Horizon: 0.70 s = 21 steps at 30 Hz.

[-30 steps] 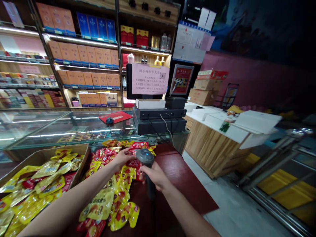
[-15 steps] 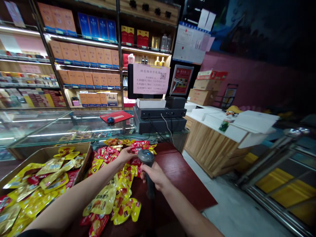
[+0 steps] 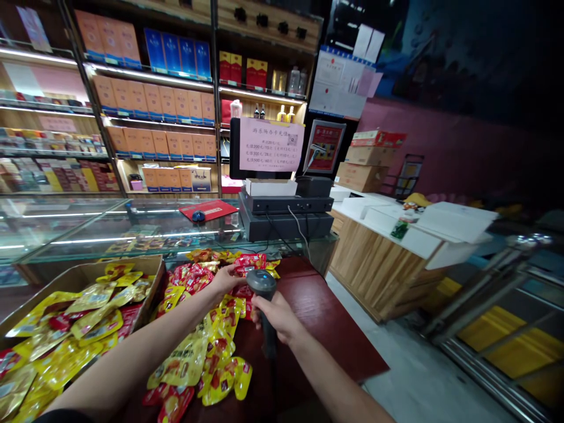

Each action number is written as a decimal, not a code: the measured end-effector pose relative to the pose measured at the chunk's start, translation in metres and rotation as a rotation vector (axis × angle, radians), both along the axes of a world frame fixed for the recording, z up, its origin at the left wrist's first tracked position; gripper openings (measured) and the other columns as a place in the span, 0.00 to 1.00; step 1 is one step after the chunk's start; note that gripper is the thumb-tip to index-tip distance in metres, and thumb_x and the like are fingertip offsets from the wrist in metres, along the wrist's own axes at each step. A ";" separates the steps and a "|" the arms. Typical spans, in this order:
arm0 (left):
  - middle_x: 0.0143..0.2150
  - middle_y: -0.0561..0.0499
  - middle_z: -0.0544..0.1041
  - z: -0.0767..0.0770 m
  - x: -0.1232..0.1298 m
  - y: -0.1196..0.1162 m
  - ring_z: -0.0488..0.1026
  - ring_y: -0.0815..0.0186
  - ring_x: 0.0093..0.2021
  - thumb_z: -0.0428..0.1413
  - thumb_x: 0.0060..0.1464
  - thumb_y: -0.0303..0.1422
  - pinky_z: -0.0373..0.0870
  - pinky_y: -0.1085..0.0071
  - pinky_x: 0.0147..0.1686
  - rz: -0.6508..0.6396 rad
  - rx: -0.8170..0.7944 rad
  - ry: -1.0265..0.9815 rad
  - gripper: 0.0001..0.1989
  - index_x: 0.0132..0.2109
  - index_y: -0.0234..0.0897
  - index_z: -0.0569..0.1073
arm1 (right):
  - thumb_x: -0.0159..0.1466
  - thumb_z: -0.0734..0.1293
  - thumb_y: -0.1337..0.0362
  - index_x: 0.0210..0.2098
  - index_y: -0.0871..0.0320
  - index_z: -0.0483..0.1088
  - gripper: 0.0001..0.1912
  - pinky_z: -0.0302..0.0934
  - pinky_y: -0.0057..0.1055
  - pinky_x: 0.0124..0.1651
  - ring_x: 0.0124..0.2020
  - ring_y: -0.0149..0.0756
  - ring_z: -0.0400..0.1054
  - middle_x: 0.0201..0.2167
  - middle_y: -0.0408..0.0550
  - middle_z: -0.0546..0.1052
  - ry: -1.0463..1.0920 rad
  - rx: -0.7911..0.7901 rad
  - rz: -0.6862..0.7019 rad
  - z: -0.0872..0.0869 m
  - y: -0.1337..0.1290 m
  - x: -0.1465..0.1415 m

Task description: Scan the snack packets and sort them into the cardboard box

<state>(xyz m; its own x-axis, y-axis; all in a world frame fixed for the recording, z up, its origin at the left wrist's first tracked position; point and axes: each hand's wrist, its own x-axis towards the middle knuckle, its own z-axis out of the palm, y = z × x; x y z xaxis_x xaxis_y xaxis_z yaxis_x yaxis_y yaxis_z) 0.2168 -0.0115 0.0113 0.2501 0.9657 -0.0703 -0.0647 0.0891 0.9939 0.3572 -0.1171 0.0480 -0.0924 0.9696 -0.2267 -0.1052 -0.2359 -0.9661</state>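
My right hand is wrapped round the handle of a dark barcode scanner, whose head shows a small blue light and faces away from me. Just left of the scanner head, my left hand has its fingers closed on a red snack packet, partly hidden behind the scanner. Around both hands lie many small shiny packets: a heap of red packets further back, and yellow packets nearer to me. Everything rests on a dark red table.
An open cardboard box of yellow packets stands at the left. Behind the table runs a glass counter with a red mat, a mouse and a screen with a pink notice. A wooden counter and metal railing are at right.
The whole view has shifted slightly, with the background a little lower. Both hands, the scanner and the packets keep nearly the same places.
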 end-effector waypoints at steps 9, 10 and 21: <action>0.27 0.50 0.78 0.001 -0.005 -0.001 0.74 0.67 0.25 0.69 0.31 0.32 0.71 0.71 0.29 -0.024 -0.052 -0.056 0.23 0.38 0.31 0.74 | 0.46 0.68 0.65 0.27 0.60 0.68 0.09 0.59 0.25 0.28 0.23 0.27 0.65 0.21 0.40 0.72 0.042 0.094 -0.112 0.005 0.001 -0.001; 0.27 0.50 0.78 0.005 -0.008 -0.003 0.75 0.66 0.26 0.69 0.30 0.32 0.71 0.71 0.30 -0.029 -0.080 -0.074 0.23 0.38 0.31 0.74 | 0.45 0.69 0.67 0.28 0.60 0.69 0.10 0.60 0.25 0.31 0.25 0.27 0.65 0.23 0.40 0.72 0.052 0.126 -0.155 0.006 0.003 -0.002; 0.37 0.40 0.78 0.094 -0.148 -0.033 0.77 0.60 0.34 0.60 0.48 0.45 0.74 0.65 0.38 0.081 -0.420 -0.204 0.23 0.43 0.29 0.72 | 0.45 0.67 0.70 0.21 0.60 0.64 0.05 0.63 0.28 0.26 0.16 0.25 0.58 0.12 0.36 0.63 0.215 -0.107 0.220 0.058 0.070 -0.106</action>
<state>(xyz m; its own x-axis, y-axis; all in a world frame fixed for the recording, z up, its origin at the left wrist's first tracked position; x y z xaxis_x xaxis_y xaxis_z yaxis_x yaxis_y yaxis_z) 0.0686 -0.0447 0.1056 0.2246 0.8809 -0.4167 -0.2780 0.4677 0.8390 0.2517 -0.0468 0.1056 -0.3541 0.8927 -0.2787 -0.2391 -0.3744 -0.8959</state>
